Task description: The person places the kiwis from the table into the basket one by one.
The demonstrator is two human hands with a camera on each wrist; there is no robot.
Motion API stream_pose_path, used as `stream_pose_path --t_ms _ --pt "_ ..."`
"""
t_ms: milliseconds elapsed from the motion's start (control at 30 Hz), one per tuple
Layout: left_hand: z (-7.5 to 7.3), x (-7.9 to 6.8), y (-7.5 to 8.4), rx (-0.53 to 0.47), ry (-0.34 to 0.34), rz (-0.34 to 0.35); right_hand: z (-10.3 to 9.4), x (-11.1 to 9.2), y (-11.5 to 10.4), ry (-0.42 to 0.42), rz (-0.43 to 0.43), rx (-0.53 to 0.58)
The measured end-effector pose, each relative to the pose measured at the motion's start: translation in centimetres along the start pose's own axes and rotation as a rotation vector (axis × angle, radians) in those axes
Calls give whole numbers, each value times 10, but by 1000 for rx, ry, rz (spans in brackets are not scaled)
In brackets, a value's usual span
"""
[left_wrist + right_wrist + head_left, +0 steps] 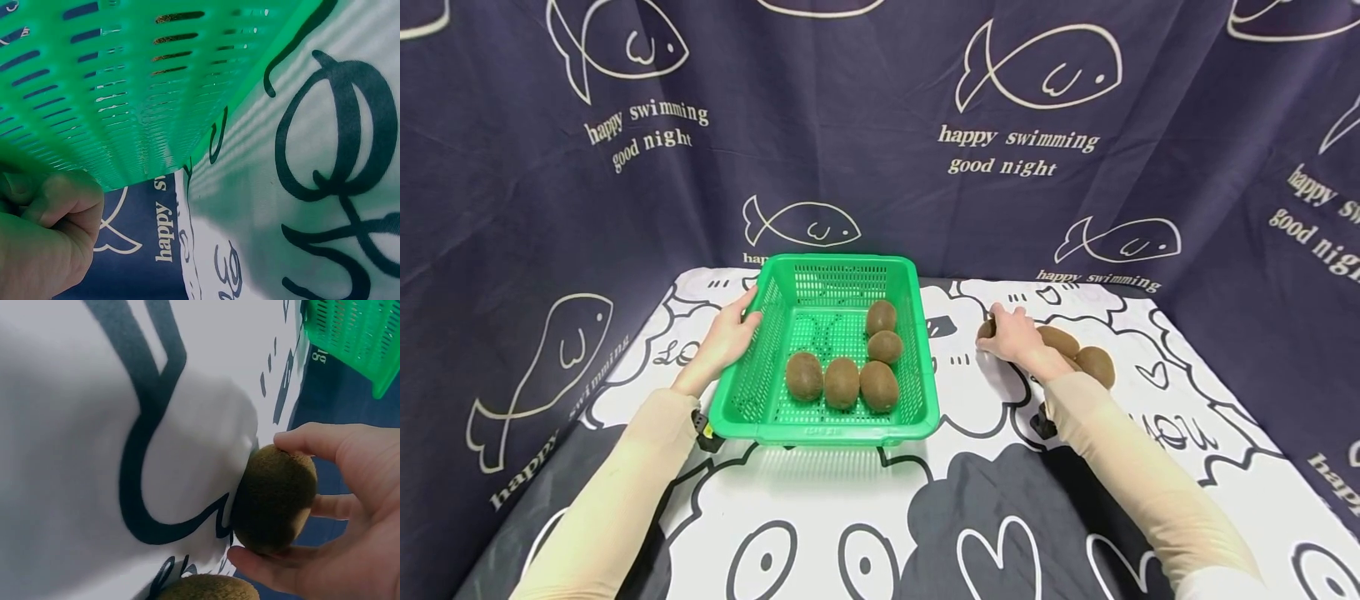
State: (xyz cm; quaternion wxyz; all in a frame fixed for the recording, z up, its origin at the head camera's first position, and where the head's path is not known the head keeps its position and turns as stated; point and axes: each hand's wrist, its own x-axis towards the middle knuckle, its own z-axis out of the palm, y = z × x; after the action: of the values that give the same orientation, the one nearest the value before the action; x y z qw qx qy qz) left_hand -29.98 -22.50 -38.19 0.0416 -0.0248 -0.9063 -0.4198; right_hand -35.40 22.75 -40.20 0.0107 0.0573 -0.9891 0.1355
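My left hand (728, 335) grips the left rim of a green plastic basket (850, 433), its curled fingers (69, 194) showing at the rim in the left wrist view. Several brown kiwis lie in the basket: a row along the front, including a middle kiwi (842, 383), and two by the right wall, one of them the back kiwi (881, 317). Over to the right, my right hand (1017, 337) holds another kiwi (275, 500) between thumb and fingers, low against the tabletop. Part of it is hidden by the hand in the head view.
More loose kiwis lie right of my right hand, such as a rounded kiwi (1096, 365) and a longer kiwi (1060, 340), partly hidden by the wrist. The table wears a patterned black-and-white cloth (805, 492). Behind it hangs a dark blue fish-print curtain (880, 175).
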Motion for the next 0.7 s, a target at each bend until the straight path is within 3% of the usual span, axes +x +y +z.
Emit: stream_pose_path --t_ms 700 --pt "0 1 -1 -6 7 12 -16 -11 -5 180 -153 48"
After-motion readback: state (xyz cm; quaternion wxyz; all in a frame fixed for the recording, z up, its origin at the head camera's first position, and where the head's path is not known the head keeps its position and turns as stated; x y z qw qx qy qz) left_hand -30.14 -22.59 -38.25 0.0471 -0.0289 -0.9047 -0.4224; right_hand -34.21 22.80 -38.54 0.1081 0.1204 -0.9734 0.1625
